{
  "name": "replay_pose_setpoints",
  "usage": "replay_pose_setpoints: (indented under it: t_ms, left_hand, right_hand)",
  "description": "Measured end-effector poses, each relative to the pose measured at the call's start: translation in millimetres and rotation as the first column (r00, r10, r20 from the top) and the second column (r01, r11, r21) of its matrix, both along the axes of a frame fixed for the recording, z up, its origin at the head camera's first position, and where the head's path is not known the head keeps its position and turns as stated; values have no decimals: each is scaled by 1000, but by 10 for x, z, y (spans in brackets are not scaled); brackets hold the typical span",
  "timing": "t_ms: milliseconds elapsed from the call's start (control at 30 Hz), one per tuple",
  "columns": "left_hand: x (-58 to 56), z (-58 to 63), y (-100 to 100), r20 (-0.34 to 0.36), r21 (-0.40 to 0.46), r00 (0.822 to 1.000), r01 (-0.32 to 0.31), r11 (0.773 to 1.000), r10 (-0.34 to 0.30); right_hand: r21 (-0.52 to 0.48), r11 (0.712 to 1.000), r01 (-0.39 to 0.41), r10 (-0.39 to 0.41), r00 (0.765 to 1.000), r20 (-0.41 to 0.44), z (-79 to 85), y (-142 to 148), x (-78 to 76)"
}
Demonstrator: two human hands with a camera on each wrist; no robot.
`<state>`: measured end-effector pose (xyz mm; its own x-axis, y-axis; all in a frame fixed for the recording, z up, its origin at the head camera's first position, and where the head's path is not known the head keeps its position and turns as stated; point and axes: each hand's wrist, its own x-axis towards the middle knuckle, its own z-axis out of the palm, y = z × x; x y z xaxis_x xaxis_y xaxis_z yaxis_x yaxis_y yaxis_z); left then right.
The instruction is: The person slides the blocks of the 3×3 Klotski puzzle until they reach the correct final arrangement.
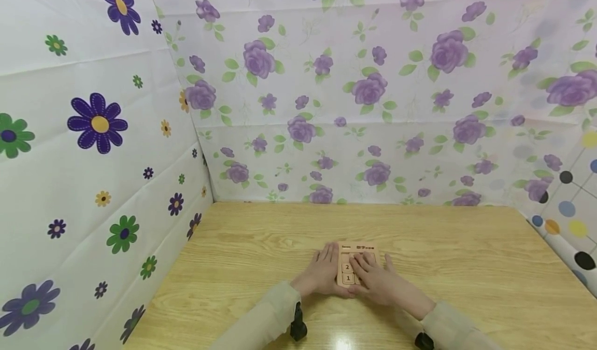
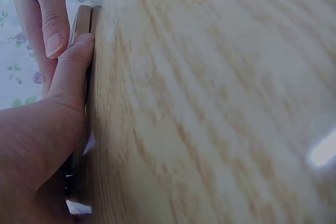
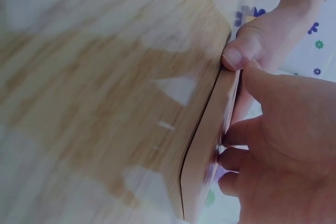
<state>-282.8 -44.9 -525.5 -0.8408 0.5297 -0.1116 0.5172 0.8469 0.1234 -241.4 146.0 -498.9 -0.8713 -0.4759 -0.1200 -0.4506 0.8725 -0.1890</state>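
Near the front middle of the table (image 1: 466,256), I see my left hand (image 1: 323,273) lying flat with fingers straight, its thumb side pressed against the left edge of a small pinkish-tan number board (image 1: 356,256). From the left wrist view, the thumb (image 2: 71,72) lies along the board's thin edge (image 2: 83,22), touching it without curling round it. My right hand (image 1: 378,280) rests on top of the board's right half, fingers nearly straight and spread over the tiles; in the right wrist view the fingers (image 3: 236,142) bend a little over the board's face while the left thumb tip (image 3: 239,53) butts the far edge of the slab (image 3: 207,145). I would call it pressing rather than gripping (the fingertips themselves are hidden behind the board there).

That board works as a shallow tray of square tiles: two of them read "2" (image 1: 347,267) and "1" (image 1: 347,278), one above the other in the left column; the rest lie under my right fingers. Across its top strip runs dark printed writing (image 1: 361,247), too small for me to read.

Beyond the hands, flowered sheets wall the table: purple roses (image 1: 368,88) at the back, daisies (image 1: 97,123) on the left, coloured dots (image 1: 566,208) on the right.
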Motion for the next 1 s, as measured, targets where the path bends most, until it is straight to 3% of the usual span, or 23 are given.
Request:
replay_pose_setpoints:
  t_ms: [600,1000]
  left_hand:
    - [-9,-20,7,-1,-18,1000,-6,1000,6]
    - [0,-23,3,-11,-42,1000,-1,999,1]
  right_hand:
    - [-51,999,-5,6,1000,19,40,-79,8]
    - [-33,999,-22,22,1000,19,91,-125,25]
